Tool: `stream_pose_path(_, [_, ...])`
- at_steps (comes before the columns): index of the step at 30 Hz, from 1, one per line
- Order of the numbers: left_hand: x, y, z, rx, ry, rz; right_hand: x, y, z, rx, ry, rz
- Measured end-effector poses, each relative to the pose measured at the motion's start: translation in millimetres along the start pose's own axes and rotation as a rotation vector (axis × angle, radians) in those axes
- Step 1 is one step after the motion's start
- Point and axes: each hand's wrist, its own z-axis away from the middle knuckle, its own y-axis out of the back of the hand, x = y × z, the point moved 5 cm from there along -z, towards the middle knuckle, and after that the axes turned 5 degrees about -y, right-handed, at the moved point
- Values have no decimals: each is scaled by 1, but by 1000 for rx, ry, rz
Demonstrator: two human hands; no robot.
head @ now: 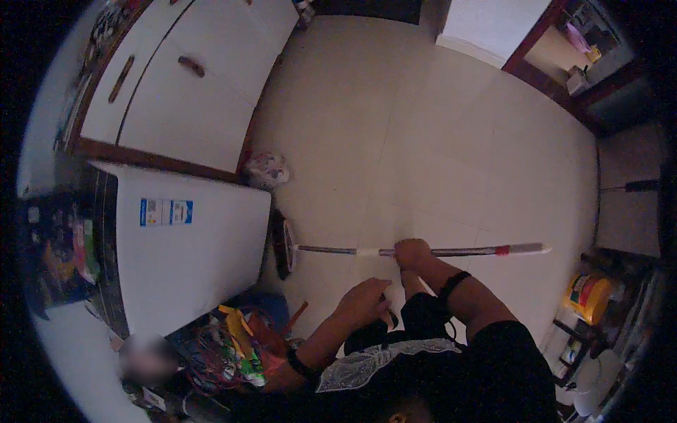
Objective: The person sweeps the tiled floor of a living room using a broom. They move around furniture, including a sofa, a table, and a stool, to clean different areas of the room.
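My right hand [412,255] grips the long handle [465,252] of a floor mop or broom, which lies almost level across the view. The handle is dark and pale in sections, with a red band towards its right end. At its left end is a wide, dark head [283,246] with a pale joint, close to the base of a white appliance [195,254]. My left hand [365,302] hovers below the handle, apart from it. Its fingers are loosely bent, and no object shows in them. My feet are partly hidden behind my hands and dark clothing.
A white cabinet [206,106] with brown handles stands beyond the appliance. On the tiled floor [423,148], a plastic bag [267,169] rests at its corner. Cables and packets [232,343] are heaped at lower left. A yellow tub [588,297] sits on a rack at right.
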Motion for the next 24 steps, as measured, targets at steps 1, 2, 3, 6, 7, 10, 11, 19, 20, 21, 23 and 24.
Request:
stream_pose_path(1, [-1,2,-2,-20,16,-10,7,-9,-7,1,-23,-3])
stream_pose_path(2, [-9,1,-3,-23,45,-12,15,10,4,-30,-47,-25])
stream_pose_path(3, [-13,2,-7,-29,62,-21,31,42,18,-52,-80,-51])
stream_pose_path(6, [-32,13,-25,-212,108,-59,158,36,21,-6,-193,-77])
stream_pose_path(7, [-22,14,-34,-257,114,-107,209,46,33,-64,-329,-73])
stream_pose_path(10, [-3,30,-71,-344,93,-222,342,76,96,-50,-650,-157])
stream_pose_path(11, [6,39,-89,-341,59,-236,393,77,116,36,-650,-161])
stream_pose_path(19, [17,71,-175,-580,113,-480,496,167,287,364,-731,155])
stream_pose_path(20, [-1,68,-174,-590,45,-561,486,160,291,336,-700,199])
stream_pose_path(21, [-20,67,-174,-597,-23,-641,472,155,292,337,-680,125])
stream_pose_path(23, [-42,49,-206,-668,-34,-483,449,187,293,366,-643,28])
stream_pose_path(24, [-50,42,-219,-706,-27,-401,434,199,281,373,-608,-25])
